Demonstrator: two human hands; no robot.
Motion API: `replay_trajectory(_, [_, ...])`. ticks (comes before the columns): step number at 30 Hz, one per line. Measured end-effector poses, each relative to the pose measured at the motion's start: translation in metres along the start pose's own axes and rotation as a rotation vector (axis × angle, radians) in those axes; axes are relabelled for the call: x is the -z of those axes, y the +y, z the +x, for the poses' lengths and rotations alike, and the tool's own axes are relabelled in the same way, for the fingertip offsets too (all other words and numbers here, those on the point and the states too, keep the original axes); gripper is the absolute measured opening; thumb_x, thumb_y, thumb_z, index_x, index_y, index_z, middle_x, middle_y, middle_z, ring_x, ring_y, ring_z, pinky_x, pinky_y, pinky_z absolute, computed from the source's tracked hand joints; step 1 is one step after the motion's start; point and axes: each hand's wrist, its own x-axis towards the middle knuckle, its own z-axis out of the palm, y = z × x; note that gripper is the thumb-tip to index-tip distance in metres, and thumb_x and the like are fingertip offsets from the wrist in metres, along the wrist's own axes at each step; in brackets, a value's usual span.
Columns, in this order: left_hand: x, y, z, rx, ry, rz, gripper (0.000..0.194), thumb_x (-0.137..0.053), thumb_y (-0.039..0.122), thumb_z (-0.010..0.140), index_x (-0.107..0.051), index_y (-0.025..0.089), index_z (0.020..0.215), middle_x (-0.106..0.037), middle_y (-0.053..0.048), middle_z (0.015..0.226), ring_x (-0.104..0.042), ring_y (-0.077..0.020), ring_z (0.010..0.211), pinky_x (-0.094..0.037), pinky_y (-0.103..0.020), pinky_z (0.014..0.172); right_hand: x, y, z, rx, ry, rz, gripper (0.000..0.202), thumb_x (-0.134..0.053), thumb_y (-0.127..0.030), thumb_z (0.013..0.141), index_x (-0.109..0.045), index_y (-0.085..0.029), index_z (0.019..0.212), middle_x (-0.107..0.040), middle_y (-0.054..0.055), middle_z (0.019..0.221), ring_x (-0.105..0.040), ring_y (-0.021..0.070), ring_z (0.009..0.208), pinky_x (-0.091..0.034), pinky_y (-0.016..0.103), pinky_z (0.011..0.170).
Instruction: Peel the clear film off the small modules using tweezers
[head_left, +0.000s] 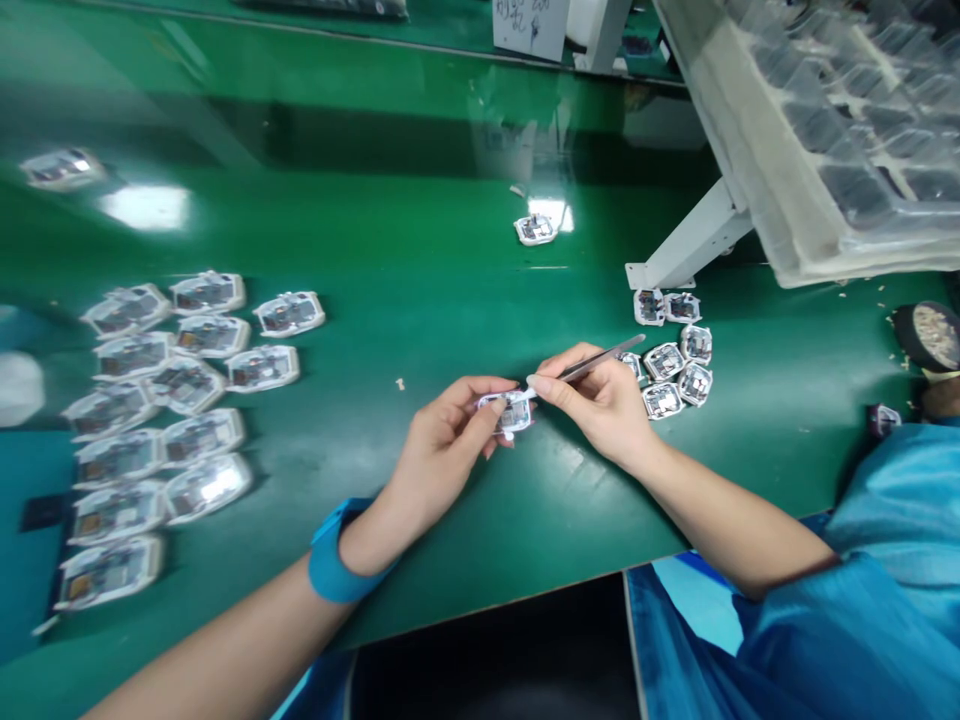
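Between thumb and fingers, my left hand holds a small white-framed electronic module a little above the green tabletop. My right hand grips metal tweezers, whose shaft points up and right. The right thumb and fingertips meet the module's upper right edge, at a small white piece. Whether that piece belongs to the module or is pinched separately, I cannot tell. Right beside the right hand, several like modules lie in a cluster. One more module lies farther back, beyond both hands.
Many more white-framed modules lie in rows at the left, with one at the back left. A clear-plastic tray overhangs the back right on a white bracket. A black bowl of small pale bits stands far right.
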Motion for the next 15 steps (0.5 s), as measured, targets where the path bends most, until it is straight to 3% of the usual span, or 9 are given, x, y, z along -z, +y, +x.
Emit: replay_trajectory(15, [0.0014, -0.0020, 0.0026, 0.023, -0.006, -0.049, 0.023, -0.067, 0.035, 0.085, -0.066, 0.018, 0.101, -0.072, -0.001, 0.078, -0.056, -0.0107, 0.057, -0.042, -0.022, 0.050, -0.0020, 0.0014, 0.0030, -0.029, 0.014, 0.073, 0.034, -0.084, -0.049, 0.069, -0.065, -0.021, 0.077, -0.070, -0.003, 0.068, -0.068, 0.0145, 0.065, -0.056, 0.030, 0.065])
